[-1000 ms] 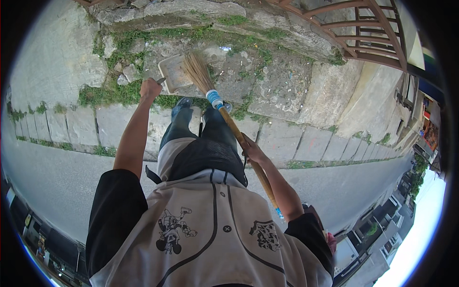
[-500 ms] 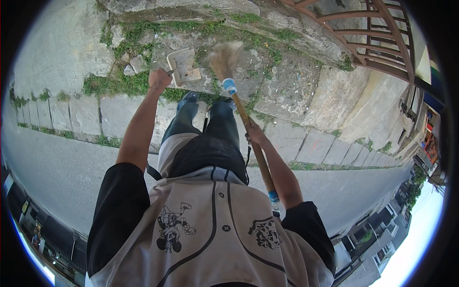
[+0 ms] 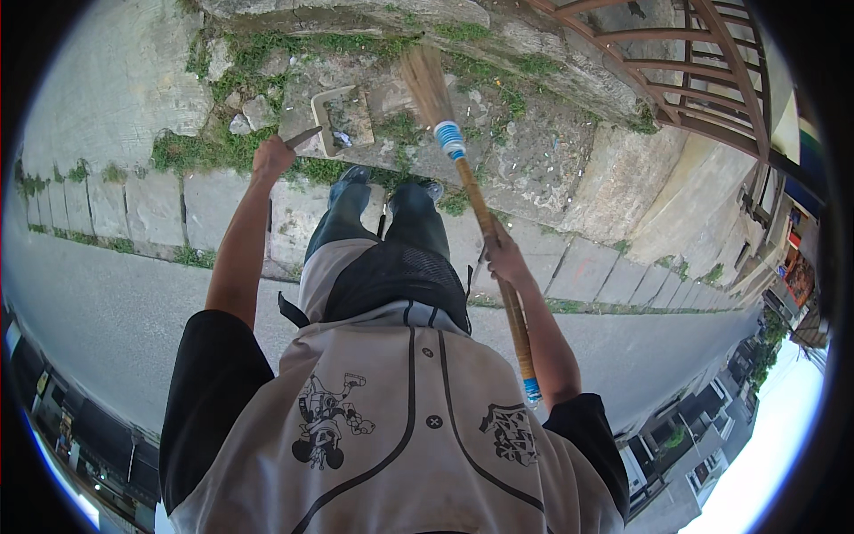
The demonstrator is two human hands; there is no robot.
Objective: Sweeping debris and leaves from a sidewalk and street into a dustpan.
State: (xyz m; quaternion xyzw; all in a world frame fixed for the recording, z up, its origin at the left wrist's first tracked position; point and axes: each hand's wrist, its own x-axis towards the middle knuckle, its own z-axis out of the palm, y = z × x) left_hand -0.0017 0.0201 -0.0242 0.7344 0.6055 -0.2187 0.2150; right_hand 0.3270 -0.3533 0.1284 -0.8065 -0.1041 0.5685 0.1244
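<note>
My left hand [image 3: 274,158] is closed round the dark handle of a pale dustpan [image 3: 363,105], which sits on the rough ground ahead of my feet. Inside the pan lie a whitish scrap [image 3: 342,138] and some dark bits. In my right hand [image 3: 505,254] is a broom [image 3: 476,191] with a long bamboo-like handle and blue-and-white binding. Its tan bristles [image 3: 429,82] fan out beyond the pan's right side, apart from it. Whether the bristle tips touch the ground is unclear. The handle's lower end runs back along my right forearm.
Grass tufts [image 3: 218,156] and loose stones [image 3: 258,113] lie left of the dustpan. A low stone ledge [image 3: 560,78] crosses the far side. At the upper right stands a brown metal gate [image 3: 694,67]. Concrete slabs [image 3: 218,209] and a grey road [image 3: 116,307] run beneath and behind me.
The broom has swung right and lifted away from beside the pan. My left hand has drawn back a little left and nearer, still on the handle. The pan's contents show more clearly.
</note>
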